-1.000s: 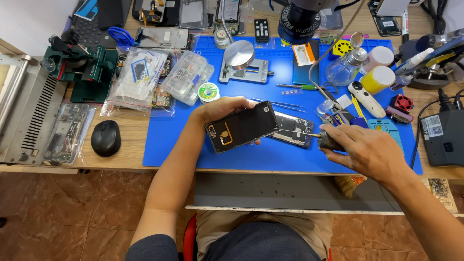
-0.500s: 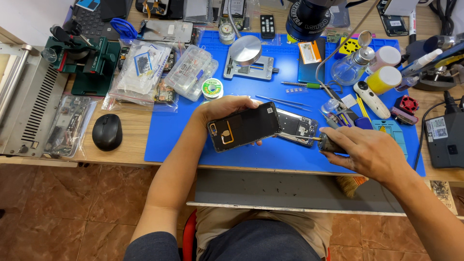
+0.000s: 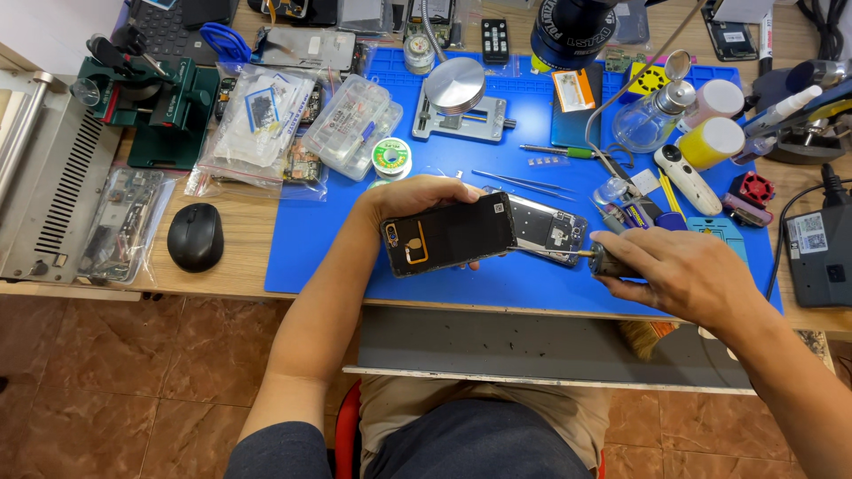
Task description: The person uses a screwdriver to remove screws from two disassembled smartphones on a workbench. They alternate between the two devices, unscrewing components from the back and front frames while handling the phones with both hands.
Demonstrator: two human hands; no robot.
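The blue work mat (image 3: 355, 239) is carrying everything, crowded with loose parts; the left hand (image 3: 417, 197) is curling closed around a black phone back panel (image 3: 449, 235), lifting it off the opened phone body (image 3: 550, 232) that is lying flat on the mat just beside it; the right hand (image 3: 688, 275) is clenching a small screwdriver (image 3: 603, 259), its thin tip (image 3: 541, 251) reaching in at the panel's right edge, over the exposed board.

As a judgement, the panel is looking at risk of tearing any ribbon cable joining it to the body if the left hand is lifting too far or too fast; the metal tip could be slipping across the bare board and scratching a component, since it is working in a narrow gap; a freed screw could be rolling off among the tweezers (image 3: 519, 180) lying near.

Compared with a second ago, the panel is sitting at much the same angle and the right hand is staying clamped on the driver; the view is shifting slightly downward.
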